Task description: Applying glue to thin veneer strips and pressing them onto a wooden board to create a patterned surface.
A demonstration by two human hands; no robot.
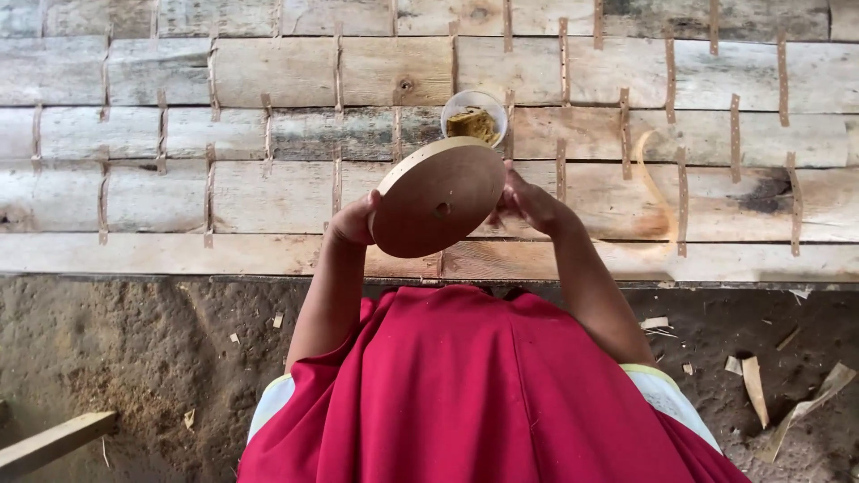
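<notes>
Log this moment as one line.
left hand: holds wooden disc | right hand: holds disc | small cup: on plank bench

A rough woodworking shed: plank bench (268, 192), dirt floor (134, 358), wood scraps (753, 385).

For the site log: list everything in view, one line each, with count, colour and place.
Round wooden disc: one, light brown with a small centre hole and holes along its rim, held between both hands.
Small clear cup: one, holding a yellowish-brown material, on the planks behind the disc.
Plank surface: many pale grey-tan planks with thin strips across them, upper half.
Curved thin strip: one, tan, on the planks at right.
Wood scraps: several, pale, on the dirt floor at right.
Wooden beam: one, pale, lower left.
Red garment: one, bottom centre.
Left hand: on the disc's left edge.
Right hand: on its right edge.
</notes>
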